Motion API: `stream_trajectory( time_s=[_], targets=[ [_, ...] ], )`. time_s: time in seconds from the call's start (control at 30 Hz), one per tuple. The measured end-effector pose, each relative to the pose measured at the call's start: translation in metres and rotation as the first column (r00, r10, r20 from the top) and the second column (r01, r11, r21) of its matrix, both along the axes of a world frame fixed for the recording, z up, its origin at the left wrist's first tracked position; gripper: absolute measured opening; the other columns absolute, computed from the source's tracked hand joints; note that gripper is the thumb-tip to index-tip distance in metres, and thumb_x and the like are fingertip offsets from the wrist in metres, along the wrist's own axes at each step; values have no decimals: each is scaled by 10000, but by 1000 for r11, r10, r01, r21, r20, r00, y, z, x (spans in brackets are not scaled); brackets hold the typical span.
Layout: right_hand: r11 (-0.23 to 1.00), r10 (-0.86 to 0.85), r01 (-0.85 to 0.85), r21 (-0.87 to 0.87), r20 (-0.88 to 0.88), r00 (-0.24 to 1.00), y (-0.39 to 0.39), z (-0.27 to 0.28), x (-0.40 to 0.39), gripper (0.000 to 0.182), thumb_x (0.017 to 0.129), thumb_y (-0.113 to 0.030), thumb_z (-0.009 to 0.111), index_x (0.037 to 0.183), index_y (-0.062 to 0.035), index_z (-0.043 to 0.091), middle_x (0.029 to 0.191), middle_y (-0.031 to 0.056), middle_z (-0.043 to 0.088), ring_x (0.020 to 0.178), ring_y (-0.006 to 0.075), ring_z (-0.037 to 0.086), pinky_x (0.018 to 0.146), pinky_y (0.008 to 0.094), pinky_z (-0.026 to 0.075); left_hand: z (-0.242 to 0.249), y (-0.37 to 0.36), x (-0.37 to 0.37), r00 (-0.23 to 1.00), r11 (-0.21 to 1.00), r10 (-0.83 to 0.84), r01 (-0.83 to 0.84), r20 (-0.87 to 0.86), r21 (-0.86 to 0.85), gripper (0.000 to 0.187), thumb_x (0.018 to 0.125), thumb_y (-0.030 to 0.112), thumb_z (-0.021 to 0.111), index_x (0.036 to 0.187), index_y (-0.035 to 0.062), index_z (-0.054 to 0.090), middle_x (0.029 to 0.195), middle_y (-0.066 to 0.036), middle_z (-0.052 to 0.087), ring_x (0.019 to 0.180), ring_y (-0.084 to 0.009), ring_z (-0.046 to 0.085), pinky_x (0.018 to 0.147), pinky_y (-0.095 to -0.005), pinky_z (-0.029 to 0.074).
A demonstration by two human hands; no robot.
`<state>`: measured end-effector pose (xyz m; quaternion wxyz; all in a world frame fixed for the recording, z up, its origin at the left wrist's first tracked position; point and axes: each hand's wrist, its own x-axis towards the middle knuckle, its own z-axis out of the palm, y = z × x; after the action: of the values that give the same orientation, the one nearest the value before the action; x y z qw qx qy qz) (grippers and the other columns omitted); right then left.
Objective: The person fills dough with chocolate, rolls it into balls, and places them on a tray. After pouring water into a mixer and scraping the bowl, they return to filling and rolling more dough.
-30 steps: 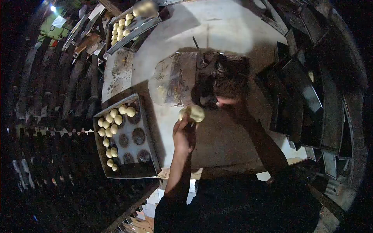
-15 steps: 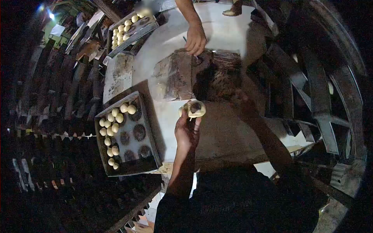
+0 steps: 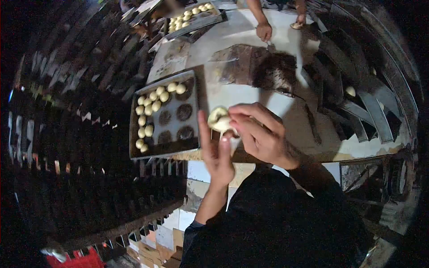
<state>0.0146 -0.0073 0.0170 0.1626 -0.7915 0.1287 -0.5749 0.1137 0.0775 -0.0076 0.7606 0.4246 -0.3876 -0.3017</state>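
Observation:
A piece of pale dough (image 3: 219,119) is held up above the table's near edge, between my two hands. My left hand (image 3: 216,161) supports it from the near left, index finger stretched up along its side and thumb below. With bent fingers, my right hand (image 3: 263,136) pinches the right edge of the dough. Fingers hide part of it, and motion blurs its outline. To the left lies a metal tray (image 3: 199,129) with several pale dough balls (image 3: 156,106) and round dark patches on its bottom.
A dark, crumbly mass (image 3: 277,71) lies on the white table (image 3: 232,96). Across it, a co-worker's hand (image 3: 264,32) grips a thin tool; their other hand (image 3: 300,18) holds something pale. Another tray (image 3: 214,20) of dough balls stands at the back. Metal trays (image 3: 375,116) pile up right.
My right hand has come up from the right side to pinch the dough in my left hand. The view has shifted. The co-worker's second hand has come into view.

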Motion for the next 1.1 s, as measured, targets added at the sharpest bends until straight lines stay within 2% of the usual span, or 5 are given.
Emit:
stream_trajectory(
  time_s=[0.33,0.5,0.73,0.87,1.1],
  targets=[
    [384,446,-308,871,117,888,150,35,-2,218,742,-68,774,931,2,691,813,87,652,681,130,653,605,264,517,-20,150,32,786,913,372,-215,493,-346,263,867,290,682,970,54,626,1188,-251,573,1057,-340,585,841,-409,486],
    [929,301,-184,321,-367,880,194,48,-6,373,713,-169,798,1011,3,655,935,101,656,791,240,671,669,341,550,-3,192,19,348,863,372,-470,861,-183,605,840,257,683,1353,25,461,1069,-157,569,958,-266,497,817,-382,433],
    [933,270,-213,292,-171,948,170,48,-45,297,683,-116,835,936,-41,700,902,86,662,754,200,664,633,308,538,5,175,-9,947,950,-295,277,-124,-141,614,859,544,548,1149,4,576,1128,-127,421,1007,-225,440,883,-390,386],
    [485,416,-219,847,-4,909,148,54,-94,277,661,-122,853,881,-58,697,928,96,668,785,177,657,680,311,534,7,129,-39,939,946,-122,209,322,-250,622,979,576,291,819,118,680,1030,-111,431,958,-262,449,869,-406,383],
    [995,88,-83,59,-83,993,79,58,-202,351,715,-7,754,1047,-39,645,1034,143,666,924,242,670,786,365,570,36,21,-158,963,920,35,73,267,-385,652,752,394,794,1236,139,439,1039,-128,395,924,-214,452,753,-396,571]
  ],
)
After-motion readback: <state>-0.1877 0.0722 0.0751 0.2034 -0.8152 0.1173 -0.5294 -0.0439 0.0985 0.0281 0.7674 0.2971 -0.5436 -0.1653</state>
